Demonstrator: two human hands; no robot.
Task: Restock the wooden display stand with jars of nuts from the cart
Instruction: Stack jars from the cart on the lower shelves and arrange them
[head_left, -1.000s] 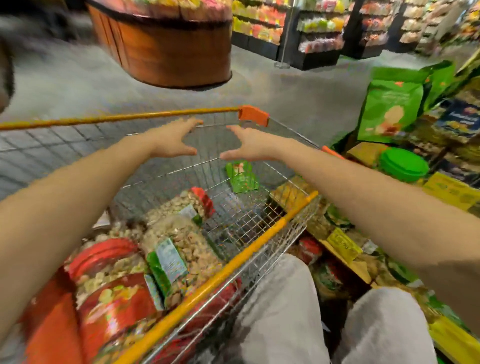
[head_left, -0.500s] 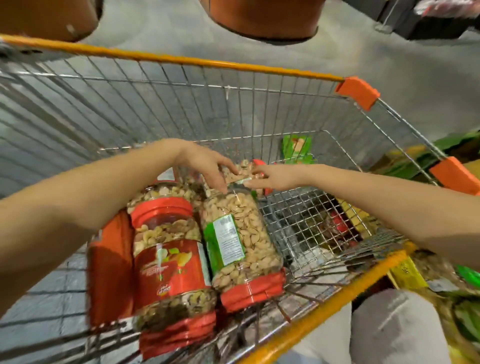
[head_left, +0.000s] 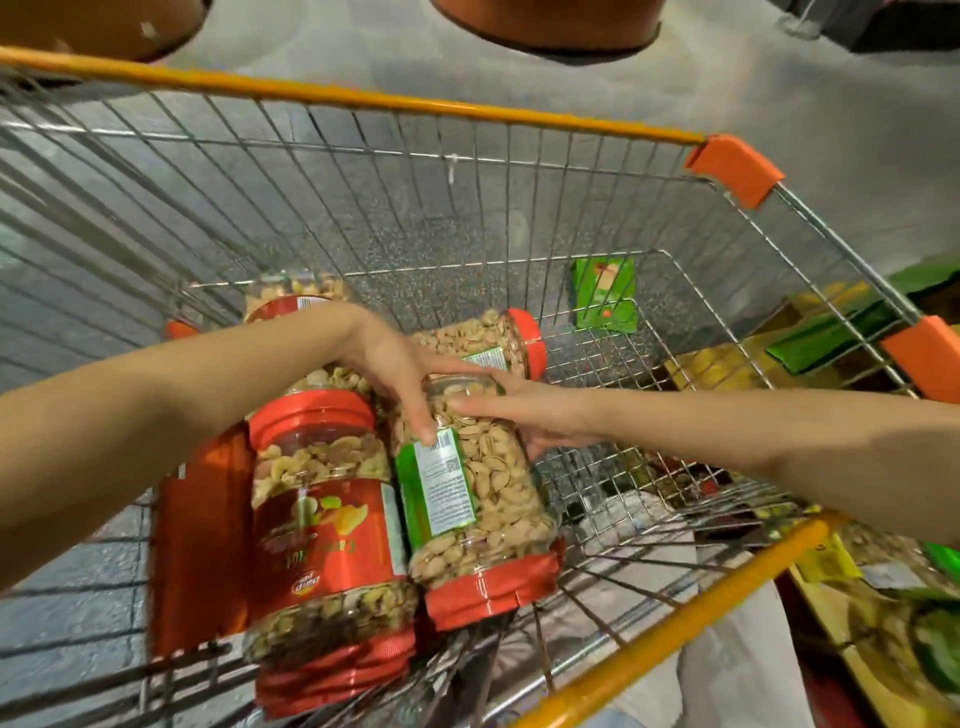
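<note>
A wire cart with an orange rim holds several clear jars of nuts with red lids. A green-labelled jar lies on its side, lid toward me. My left hand reaches over its far end from the left, fingers curled down onto the label. From the right, my right hand grips the same end, fingers on top and thumb below. A red-labelled jar lies touching it on the left. Another jar lies just behind my hands, and one more sits further back.
A green packet leans in the cart's far right corner. To the right of the cart stands a low shelf with packets and yellow price tags. Round wooden stand bases sit on the grey floor beyond the cart.
Both hands came down from above the cart's rim into the basket and took hold of the green-labelled jar. My view dropped closer to the jars.
</note>
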